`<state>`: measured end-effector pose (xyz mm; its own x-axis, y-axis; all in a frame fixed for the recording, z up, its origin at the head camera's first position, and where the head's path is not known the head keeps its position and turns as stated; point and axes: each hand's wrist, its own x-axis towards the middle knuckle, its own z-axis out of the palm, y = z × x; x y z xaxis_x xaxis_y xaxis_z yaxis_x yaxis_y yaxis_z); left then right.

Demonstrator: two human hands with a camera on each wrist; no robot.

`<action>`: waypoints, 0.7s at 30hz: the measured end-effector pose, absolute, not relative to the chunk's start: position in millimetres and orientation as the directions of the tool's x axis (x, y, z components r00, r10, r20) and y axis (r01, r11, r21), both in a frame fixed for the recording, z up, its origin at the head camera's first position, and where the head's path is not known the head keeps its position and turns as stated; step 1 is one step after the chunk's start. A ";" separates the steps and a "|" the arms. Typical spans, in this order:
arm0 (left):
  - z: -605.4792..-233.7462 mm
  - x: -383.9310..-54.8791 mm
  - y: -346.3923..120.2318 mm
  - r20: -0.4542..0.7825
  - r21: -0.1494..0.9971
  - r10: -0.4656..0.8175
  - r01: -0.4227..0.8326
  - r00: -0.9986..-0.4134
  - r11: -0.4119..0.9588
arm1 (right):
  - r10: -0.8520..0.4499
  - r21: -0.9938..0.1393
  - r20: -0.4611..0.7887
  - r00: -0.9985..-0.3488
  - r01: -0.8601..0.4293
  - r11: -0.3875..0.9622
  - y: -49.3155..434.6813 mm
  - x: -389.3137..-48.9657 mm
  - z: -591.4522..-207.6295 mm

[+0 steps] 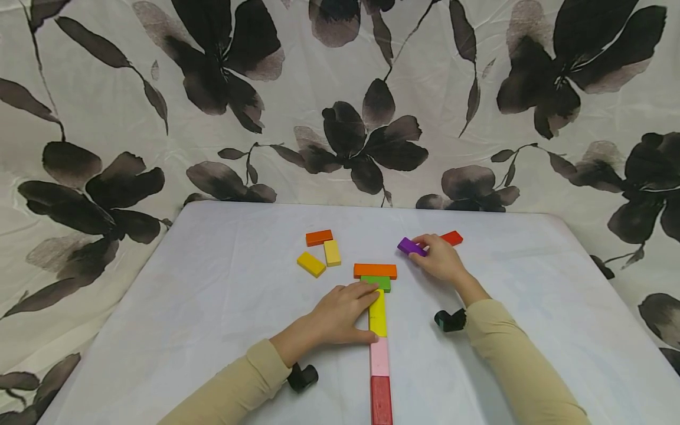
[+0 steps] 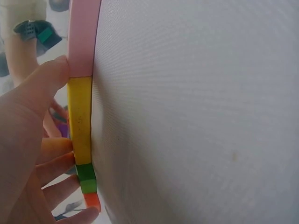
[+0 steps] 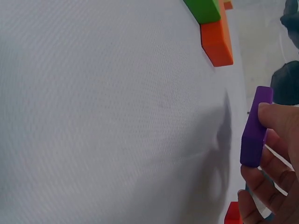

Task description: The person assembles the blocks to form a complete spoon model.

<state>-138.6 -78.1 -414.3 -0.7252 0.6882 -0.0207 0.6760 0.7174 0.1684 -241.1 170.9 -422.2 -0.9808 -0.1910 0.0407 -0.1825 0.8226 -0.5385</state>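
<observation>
A line of wooden blocks runs up the table: a red block (image 1: 381,401), a pink block (image 1: 379,358), a yellow block (image 1: 378,316), a green block (image 1: 381,284) and, crosswise at the far end, an orange block (image 1: 375,271). My left hand (image 1: 337,316) lies along the line's left side, thumb where pink meets yellow, fingertips over the green and yellow blocks. In the left wrist view its fingers are spread along the row. To the right of the far end, my right hand (image 1: 441,260) pinches a purple block (image 3: 256,128) between thumb and fingers, above the cloth.
Beyond my right hand lies a red block (image 1: 452,238). Left of the line's far end are a dark orange block (image 1: 319,238) and two loose yellow blocks (image 1: 311,264). A floral cloth (image 1: 350,141) hangs behind the white table (image 1: 239,265). Black devices sit at both wrists.
</observation>
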 end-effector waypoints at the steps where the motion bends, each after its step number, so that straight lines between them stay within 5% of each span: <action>1: -414.2 -138.6 -78.1 -0.021 0.168 0.688 0.676 -0.725 0.718 | -0.192 -0.539 0.046 -0.980 -0.186 0.821 169.2 -241.0 -422.2; 21: -414.6 -139.2 -77.7 -0.037 0.167 0.684 0.670 -0.728 0.723 | -0.160 -0.538 -0.020 -0.987 -0.124 0.834 143.9 -245.5 -419.5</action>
